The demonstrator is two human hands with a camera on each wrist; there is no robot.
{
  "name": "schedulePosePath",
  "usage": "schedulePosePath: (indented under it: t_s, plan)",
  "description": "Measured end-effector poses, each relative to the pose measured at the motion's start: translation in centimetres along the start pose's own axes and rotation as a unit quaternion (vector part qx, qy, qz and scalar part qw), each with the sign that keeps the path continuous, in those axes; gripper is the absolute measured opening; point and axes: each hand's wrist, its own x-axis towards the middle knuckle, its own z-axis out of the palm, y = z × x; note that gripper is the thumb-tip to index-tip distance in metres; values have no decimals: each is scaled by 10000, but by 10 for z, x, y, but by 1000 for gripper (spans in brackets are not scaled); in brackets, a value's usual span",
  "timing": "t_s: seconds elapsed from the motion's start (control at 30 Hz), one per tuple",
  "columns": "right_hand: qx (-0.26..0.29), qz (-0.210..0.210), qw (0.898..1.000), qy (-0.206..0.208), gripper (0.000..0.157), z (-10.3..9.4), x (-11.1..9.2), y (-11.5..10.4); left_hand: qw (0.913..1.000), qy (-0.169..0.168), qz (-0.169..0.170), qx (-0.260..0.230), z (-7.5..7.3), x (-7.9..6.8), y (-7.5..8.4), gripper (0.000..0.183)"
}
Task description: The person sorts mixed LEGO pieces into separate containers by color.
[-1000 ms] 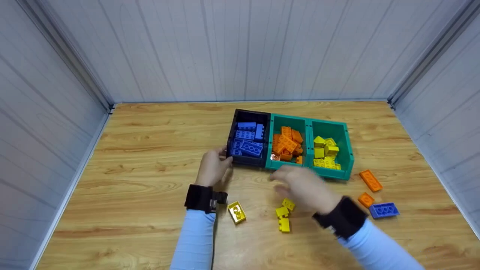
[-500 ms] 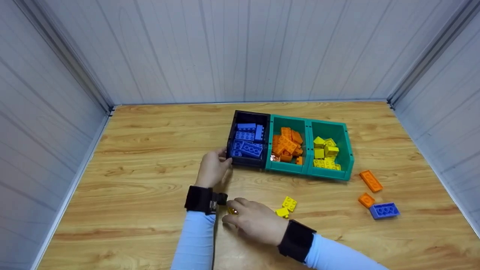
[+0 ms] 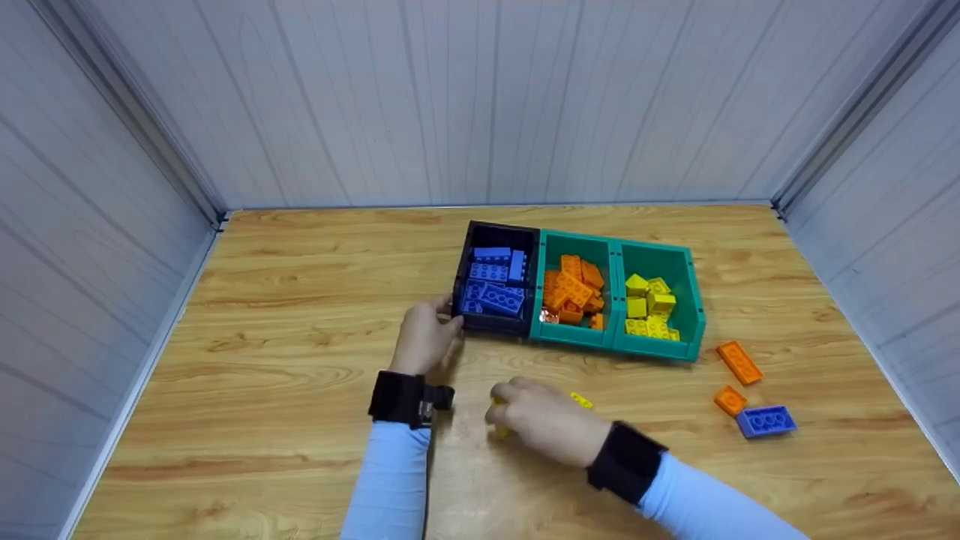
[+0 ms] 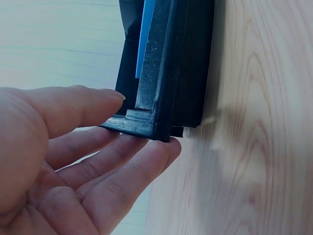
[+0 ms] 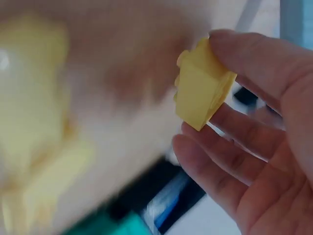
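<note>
My left hand (image 3: 421,337) grips the front left corner of the black bin (image 4: 161,83), thumb on the rim and fingers around the outside. Blue bricks (image 3: 491,271) lie inside this bin. Over the table in front of the bins, my right hand (image 3: 551,420) pinches a yellow toy brick (image 5: 200,85) between thumb and fingers. Most of that brick is hidden by the hand in the head view. A loose yellow brick (image 3: 581,400) peeks out behind the right hand; more yellow pieces (image 5: 29,122) appear blurred in the right wrist view.
Joined to the black bin are a green bin (image 3: 574,339) of orange bricks and another green bin (image 3: 660,348) of yellow bricks. Two loose orange bricks (image 3: 739,363) and a blue brick (image 3: 766,421) lie at the right. Pale panel walls (image 3: 480,105) surround the table.
The right hand swept left and down to the yellow brick near the left wrist, took hold of it, then moved back right with it. The left hand stays on the black bin.
</note>
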Motion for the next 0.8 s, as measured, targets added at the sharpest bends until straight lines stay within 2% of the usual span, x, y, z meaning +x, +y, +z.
schedulePosePath:
  t_s: [0.17,0.3,0.4,0.5,0.6,0.8]
  plan:
    - [495,493,9971,288,29,-43,-20,41,10000,14,-1,-32,0,0,0,46]
    - [517,1135,9908,518,27,-75,-39,79,10000,-6,15,-85,-1,0,0,47]
    - [508,1668,9831,562,26,-91,-53,110,10000,-11,45,-82,-1,0,1,47]
    - [486,2042,9764,505,26,-96,-67,140,10000,-7,74,-67,0,-1,1,46]
    - [495,2242,9728,317,26,-94,-78,163,9999,-5,85,-71,0,-1,1,46]
    - [491,2190,9745,56,27,-75,-84,189,9999,27,73,-92,0,-1,1,46]
